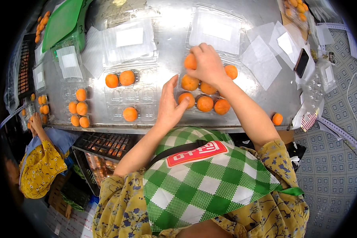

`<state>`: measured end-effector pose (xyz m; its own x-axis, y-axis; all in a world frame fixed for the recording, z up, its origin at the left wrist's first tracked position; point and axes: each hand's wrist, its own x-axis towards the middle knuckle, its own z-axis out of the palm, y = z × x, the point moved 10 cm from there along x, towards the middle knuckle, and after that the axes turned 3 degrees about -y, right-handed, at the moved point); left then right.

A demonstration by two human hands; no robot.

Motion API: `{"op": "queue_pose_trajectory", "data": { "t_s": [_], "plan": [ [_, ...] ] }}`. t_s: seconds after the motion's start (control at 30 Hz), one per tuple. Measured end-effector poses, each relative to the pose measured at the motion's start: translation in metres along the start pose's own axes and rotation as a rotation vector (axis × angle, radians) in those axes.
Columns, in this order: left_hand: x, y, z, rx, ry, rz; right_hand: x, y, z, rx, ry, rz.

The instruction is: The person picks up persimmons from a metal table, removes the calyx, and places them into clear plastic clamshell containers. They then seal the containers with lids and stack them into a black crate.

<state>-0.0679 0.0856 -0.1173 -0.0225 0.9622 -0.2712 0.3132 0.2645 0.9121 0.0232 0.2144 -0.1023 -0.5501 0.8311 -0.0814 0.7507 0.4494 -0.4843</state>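
My right hand (pixel 208 65) is closed round a round orange fruit (pixel 189 62) at the far left corner of a clear plastic tray. Several more fruits (pixel 204 103) sit in this tray's hollows, some partly hidden under my right hand and forearm. Beside the tray's near left side, my left hand (pixel 171 104) is held with fingers stretched out and nothing in it. To its left lies a second clear tray (pixel 114 97) with two fruits (pixel 127 77) in its far row and one (pixel 130 114) in its near row.
Two stacks of clear lidded boxes (pixel 215 29) (pixel 129 37) lie at the back. White sheets (pixel 261 61) and a phone (pixel 301 63) are at right. One loose fruit (pixel 277 119) rests near the front edge. At left stand a green bin (pixel 63 22) and a co-worker's hand (pixel 36 125).
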Motion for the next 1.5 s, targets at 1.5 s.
{"op": "queue_pose_trajectory", "data": {
  "t_s": [1.5],
  "plan": [
    [-0.034,0.048,0.063,-1.300,-0.444,-0.690,-0.082,-0.063,-0.079,0.658,-0.171,-0.317]
  ]
}}
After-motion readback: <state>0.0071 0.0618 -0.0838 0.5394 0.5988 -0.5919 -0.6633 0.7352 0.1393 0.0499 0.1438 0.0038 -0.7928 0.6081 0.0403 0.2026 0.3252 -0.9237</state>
